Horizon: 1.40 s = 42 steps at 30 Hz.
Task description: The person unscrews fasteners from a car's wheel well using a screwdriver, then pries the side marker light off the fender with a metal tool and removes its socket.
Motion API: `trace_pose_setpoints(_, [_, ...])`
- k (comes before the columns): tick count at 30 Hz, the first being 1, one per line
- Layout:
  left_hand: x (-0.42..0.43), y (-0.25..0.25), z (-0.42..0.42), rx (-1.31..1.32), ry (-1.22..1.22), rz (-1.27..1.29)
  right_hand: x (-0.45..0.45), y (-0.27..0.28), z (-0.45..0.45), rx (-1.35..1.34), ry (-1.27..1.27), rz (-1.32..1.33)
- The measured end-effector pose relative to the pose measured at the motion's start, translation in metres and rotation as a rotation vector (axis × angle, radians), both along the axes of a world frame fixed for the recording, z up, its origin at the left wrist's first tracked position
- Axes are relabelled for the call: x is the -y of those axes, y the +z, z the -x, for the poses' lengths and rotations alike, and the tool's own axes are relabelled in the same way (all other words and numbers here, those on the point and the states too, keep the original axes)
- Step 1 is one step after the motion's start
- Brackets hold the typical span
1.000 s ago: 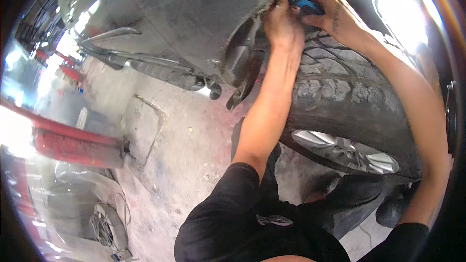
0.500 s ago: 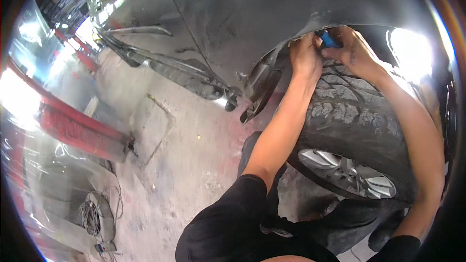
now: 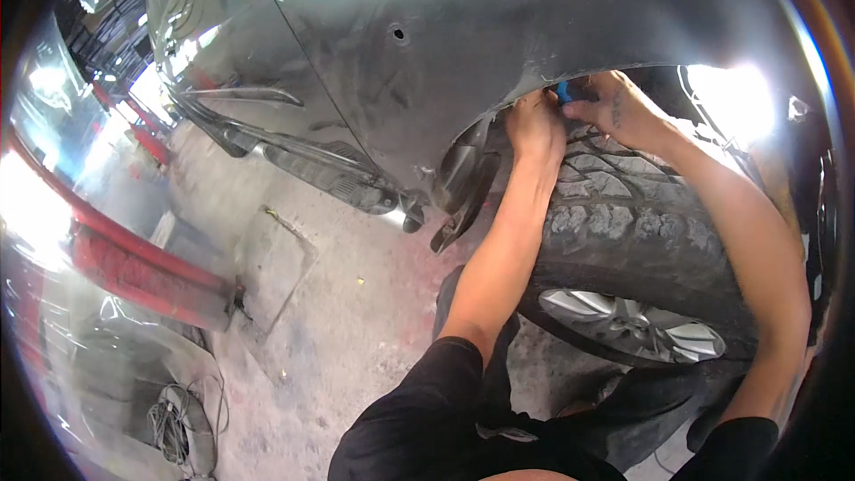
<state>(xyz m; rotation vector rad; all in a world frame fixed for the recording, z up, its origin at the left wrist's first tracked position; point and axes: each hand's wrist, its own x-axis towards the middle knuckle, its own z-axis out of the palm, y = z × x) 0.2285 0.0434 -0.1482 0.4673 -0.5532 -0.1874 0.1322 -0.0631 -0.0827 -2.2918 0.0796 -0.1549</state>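
Both my hands reach up into the wheel arch, between the dark fender (image 3: 499,36) and the knobby tyre (image 3: 614,187). My right hand (image 3: 628,114) is closed around a small blue tool (image 3: 564,93), of which only part shows; its working end is hidden. My left hand (image 3: 534,129) is right beside it, at the fender's lower edge, with its fingers tucked up out of sight. The tyre tread lies just below both hands. A silver alloy rim (image 3: 632,325) sits in the tyre, near my knees.
A bright lamp (image 3: 735,102) shines in the arch at the right. A running board (image 3: 329,174) runs along the car's left side. A loose dark flap (image 3: 459,200) hangs by the arch. Red lift post (image 3: 147,267) and coiled cable (image 3: 169,423) stand left.
My view has shifted, so the fender shows lower and more of it is seen. Both hands stay in the arch, and the blue tool remains in my right hand.
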Motion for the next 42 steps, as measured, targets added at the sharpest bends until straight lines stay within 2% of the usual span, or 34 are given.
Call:
trace_pose_setpoints(2, [-0.003,0.004,0.006,-0.129,-0.048,0.004,0.012,-0.028,-0.014,0.648,-0.055,0.557])
trace_pose_setpoints(3, [-0.004,0.006,0.006,-0.125,-0.055,0.003,0.012,-0.030,-0.015,0.694,-0.105,0.631])
trace_pose_setpoints(4, [-0.004,0.007,0.006,-0.097,-0.097,0.052,-0.002,-0.014,-0.007,0.692,-0.114,0.632])
trace_pose_setpoints(6, [-0.008,0.007,0.008,-0.082,-0.155,0.089,-0.024,0.009,0.017,0.199,-0.160,0.023])
trace_pose_setpoints(7, [-0.011,0.008,0.009,-0.108,-0.124,-0.008,-0.009,0.019,0.009,-0.014,0.074,-0.052])
trace_pose_setpoints(8, [-0.011,0.009,0.009,-0.134,-0.099,-0.106,-0.002,0.015,0.010,-0.114,0.098,-0.237])
trace_pose_setpoints(11, [-0.003,-0.011,-0.011,0.137,-0.229,0.075,0.005,0.011,0.007,-0.139,0.059,-0.280])
trace_pose_setpoints(13, [-0.004,-0.010,-0.008,0.152,-0.208,0.063,0.002,0.008,0.005,-0.013,-0.036,0.097])
trace_pose_setpoints(14, [-0.004,-0.008,-0.006,0.176,-0.170,0.066,0.002,0.001,0.004,-0.018,-0.042,0.089])
trace_pose_setpoints(16, [-0.009,-0.007,0.003,0.115,-0.134,-0.001,-0.010,-0.007,0.005,0.533,-0.114,0.500])
trace_pose_setpoints(17, [-0.008,-0.008,0.003,0.148,-0.111,-0.005,-0.010,-0.004,0.008,0.374,-0.128,0.427])
trace_pose_setpoints(20, [-0.008,-0.008,0.003,0.144,-0.086,-0.041,-0.006,-0.005,0.008,0.361,-0.138,0.356])
trace_pose_setpoints(21, [-0.005,-0.007,-0.002,0.173,-0.097,-0.019,-0.001,0.003,0.005,0.093,-0.104,0.097])
trace_pose_setpoints(22, [-0.002,-0.007,-0.006,0.203,-0.107,0.005,0.003,0.006,0.008,0.093,-0.106,0.099])
trace_pose_setpoints(24, [0.001,-0.010,-0.009,0.169,-0.109,0.009,0.007,0.013,0.013,-0.199,0.092,-0.412])
trace_pose_setpoints(26, [-0.001,-0.014,-0.010,0.140,-0.100,0.009,-0.001,0.013,0.014,-0.167,0.079,-0.380])
trace_pose_setpoints(28, [-0.002,-0.012,-0.013,0.118,-0.154,-0.030,-0.010,0.020,0.015,-0.013,-0.036,0.169])
trace_pose_setpoints(29, [0.001,-0.007,-0.006,0.051,-0.084,0.023,-0.001,-0.003,0.003,0.351,0.009,0.387])
trace_pose_setpoints(30, [0.001,-0.004,-0.003,0.069,-0.068,0.034,-0.008,-0.002,0.008,0.399,-0.032,0.477])
trace_pose_setpoints(33, [0.000,-0.008,-0.010,0.001,-0.077,-0.030,-0.008,-0.003,0.004,0.446,-0.092,0.412])
trace_pose_setpoints(35, [-0.002,-0.006,-0.006,0.009,-0.075,-0.021,-0.015,0.021,0.015,-0.051,-0.032,0.090])
trace_pose_setpoints(36, [-0.003,-0.005,-0.004,0.011,-0.074,-0.014,-0.012,0.022,0.014,-0.047,-0.030,0.096])
trace_pose_setpoints(38, [-0.005,-0.004,-0.003,0.028,-0.056,-0.035,0.001,0.019,0.013,-0.213,0.102,-0.400])
trace_pose_setpoints(40, [-0.005,0.000,-0.001,0.048,-0.041,-0.059,0.001,0.023,0.014,-0.202,0.098,-0.343])
trace_pose_setpoints(42, [-0.002,0.005,0.004,-0.057,-0.046,-0.030,-0.005,0.020,0.016,0.012,0.022,0.033])
